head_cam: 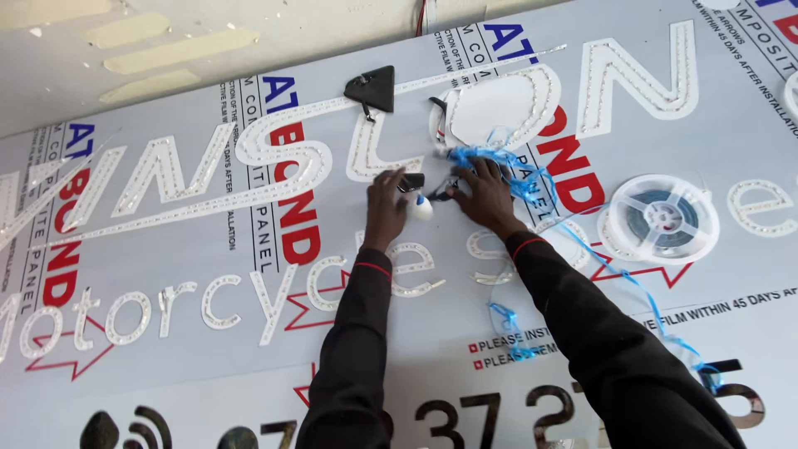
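Note:
Both my arms, in dark sleeves, reach up over a large grey sign panel (pixel 166 349) with cut-out letters lined with small LED dots. My left hand (pixel 386 208) rests on the panel by a large letter, its fingers on a small black piece (pixel 412 181), and a small white object (pixel 422 208) lies just right of it. My right hand (pixel 485 195) pinches thin dark wires beside a tangle of blue wire (pixel 490 158) that trails down to the right. Whether either hand fully grips its object is hard to see.
A clear reel of LED strip (pixel 662 218) lies to the right of my hands. A black triangular piece (pixel 372 87) sits above them. A white oval cut-out (pixel 492 108) fills a large round letter. Dark metallic digits (pixel 465 416) run along the bottom edge.

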